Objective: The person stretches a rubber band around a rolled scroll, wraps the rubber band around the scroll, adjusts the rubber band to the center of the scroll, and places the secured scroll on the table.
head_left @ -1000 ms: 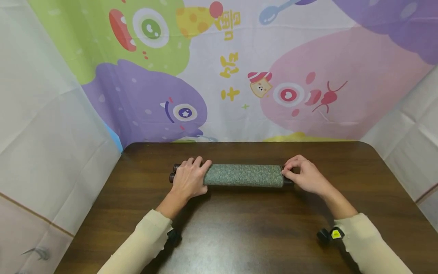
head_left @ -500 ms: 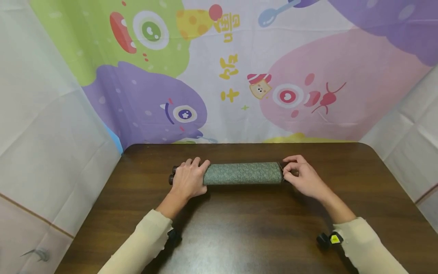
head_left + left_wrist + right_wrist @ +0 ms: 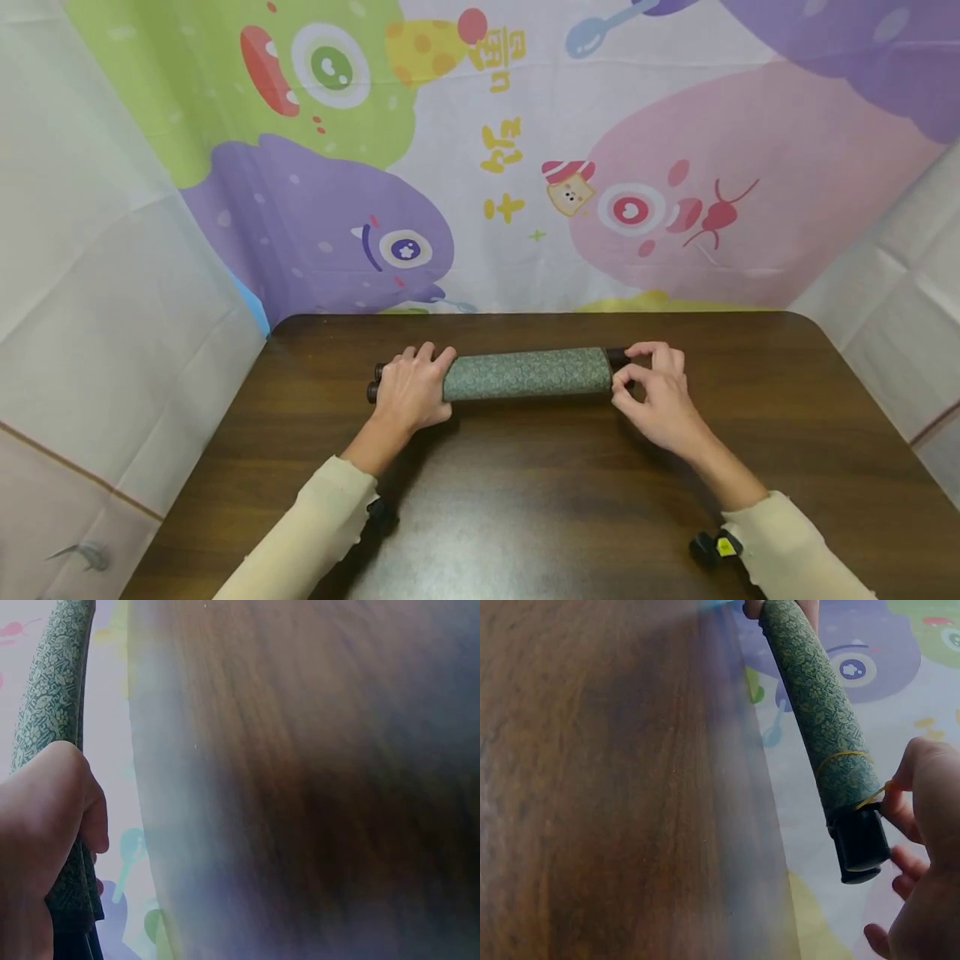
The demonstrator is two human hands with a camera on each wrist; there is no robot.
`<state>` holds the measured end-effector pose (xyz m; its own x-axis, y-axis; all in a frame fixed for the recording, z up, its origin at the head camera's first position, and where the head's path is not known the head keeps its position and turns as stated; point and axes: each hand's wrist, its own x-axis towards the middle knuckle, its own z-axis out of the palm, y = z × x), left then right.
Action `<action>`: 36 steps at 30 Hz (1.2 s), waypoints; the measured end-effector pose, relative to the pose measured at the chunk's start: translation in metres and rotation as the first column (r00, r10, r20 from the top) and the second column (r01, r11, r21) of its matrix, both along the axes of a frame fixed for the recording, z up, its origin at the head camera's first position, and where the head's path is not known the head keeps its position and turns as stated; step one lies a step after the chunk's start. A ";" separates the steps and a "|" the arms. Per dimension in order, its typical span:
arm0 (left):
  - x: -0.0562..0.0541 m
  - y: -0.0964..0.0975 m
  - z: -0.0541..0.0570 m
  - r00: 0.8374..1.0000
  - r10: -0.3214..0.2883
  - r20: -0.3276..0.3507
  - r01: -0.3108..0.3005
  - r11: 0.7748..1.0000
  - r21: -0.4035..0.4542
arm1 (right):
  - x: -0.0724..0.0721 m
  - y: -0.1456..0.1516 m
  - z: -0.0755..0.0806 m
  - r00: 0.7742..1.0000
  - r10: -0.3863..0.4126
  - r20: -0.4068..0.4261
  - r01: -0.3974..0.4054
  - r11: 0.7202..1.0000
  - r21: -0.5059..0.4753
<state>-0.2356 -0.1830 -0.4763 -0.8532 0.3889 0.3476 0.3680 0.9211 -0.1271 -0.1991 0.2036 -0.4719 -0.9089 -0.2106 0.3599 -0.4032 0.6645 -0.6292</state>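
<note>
Where the green roll [image 3: 528, 374] is: between both hands, over the brown table [image 3: 480, 500];
Left hand [image 3: 411, 389]: gripping round one end;
Right hand [image 3: 660, 396]: pinching a yellow band [image 3: 874, 795] near the other end

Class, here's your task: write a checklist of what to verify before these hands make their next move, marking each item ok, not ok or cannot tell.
1. Left hand steadies the green scroll: ok, it grips near the left end.
2. Right hand has the yellow strand: ok, pinched at the scroll's right end.
3. Scroll rolled up: ok.
4. Scroll free of elastic: not ok, a yellow loop circles it near the right end.
5. Strand and loop are one band: cannot tell, the join is hidden.
</note>
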 end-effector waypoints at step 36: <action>-0.002 0.004 0.002 0.996 0.024 -0.085 -0.019 0.998 0.062 | 0.005 -0.015 -0.009 0.967 -0.194 -0.164 0.131 0.934 -0.333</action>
